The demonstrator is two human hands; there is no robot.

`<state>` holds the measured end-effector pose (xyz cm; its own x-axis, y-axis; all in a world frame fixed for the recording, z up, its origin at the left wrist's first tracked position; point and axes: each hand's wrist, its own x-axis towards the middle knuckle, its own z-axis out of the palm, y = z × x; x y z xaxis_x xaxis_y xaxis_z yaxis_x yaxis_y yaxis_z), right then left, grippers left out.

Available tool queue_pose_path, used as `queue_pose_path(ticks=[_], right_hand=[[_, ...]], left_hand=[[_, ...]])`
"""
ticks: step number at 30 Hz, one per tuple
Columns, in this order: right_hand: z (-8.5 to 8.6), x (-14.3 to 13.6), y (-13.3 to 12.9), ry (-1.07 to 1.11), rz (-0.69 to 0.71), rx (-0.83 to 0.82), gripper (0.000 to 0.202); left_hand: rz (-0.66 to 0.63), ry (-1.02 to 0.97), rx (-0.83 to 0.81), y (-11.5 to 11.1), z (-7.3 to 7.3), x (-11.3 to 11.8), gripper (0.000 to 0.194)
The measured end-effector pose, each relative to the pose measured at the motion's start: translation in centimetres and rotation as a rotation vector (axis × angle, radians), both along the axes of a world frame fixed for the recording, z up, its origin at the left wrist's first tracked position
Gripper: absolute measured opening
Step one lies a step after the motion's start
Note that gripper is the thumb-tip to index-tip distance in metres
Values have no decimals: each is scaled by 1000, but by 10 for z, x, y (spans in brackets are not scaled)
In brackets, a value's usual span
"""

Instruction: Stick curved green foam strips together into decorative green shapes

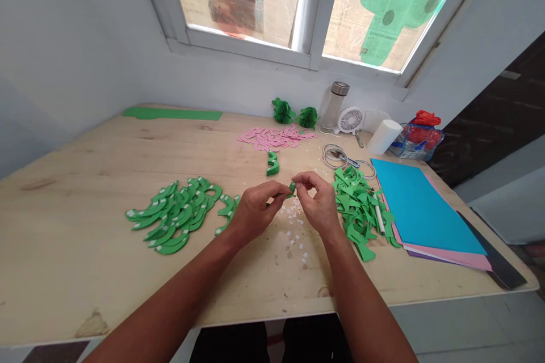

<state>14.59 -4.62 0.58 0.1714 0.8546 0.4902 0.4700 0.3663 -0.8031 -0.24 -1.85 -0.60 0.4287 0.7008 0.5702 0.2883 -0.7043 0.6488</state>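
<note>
Between my hands is a small green paper cutout [292, 188], mostly covered by the fingers. My left hand [259, 204] pinches it from the left. The fingertips of my right hand [315, 204] are pressed together at its upper right end, by a white patch. Small white paper bits [293, 218] lie scattered on the table below. Left of my left hand are a few curved green cutouts with white patches [225, 212] and a large overlapping pile of similar green pieces [179, 212]. A short stack of green cutouts [273, 163] sits just beyond my hands.
Green scraps [355, 204] with a white pen [379, 219] lie at right, beside blue sheets [421, 204]. Behind are tape rolls [334, 154], pink cutouts [276, 138], green paper ornaments [283, 111], a glass bottle [333, 108], a small fan [350, 119] and a white roll [384, 136].
</note>
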Motion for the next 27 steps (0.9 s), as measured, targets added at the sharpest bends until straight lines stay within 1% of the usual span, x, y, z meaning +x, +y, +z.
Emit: queue_pose_path(ticks=[6,14,22,27], right_hand=[[2,2,0,-26,36,-17,18],[3,5,1,96,99,-115,14],[-8,8,6,361,213,-225,17],[-5,5,5,501,235,-262,18]], left_hand=[[7,-4,5,1,-1,-1,11],[12,-4,-4,1,0,0,11],[13,-12,-11,1,0,0,10],[1,-21,-28,0,1,0,10]])
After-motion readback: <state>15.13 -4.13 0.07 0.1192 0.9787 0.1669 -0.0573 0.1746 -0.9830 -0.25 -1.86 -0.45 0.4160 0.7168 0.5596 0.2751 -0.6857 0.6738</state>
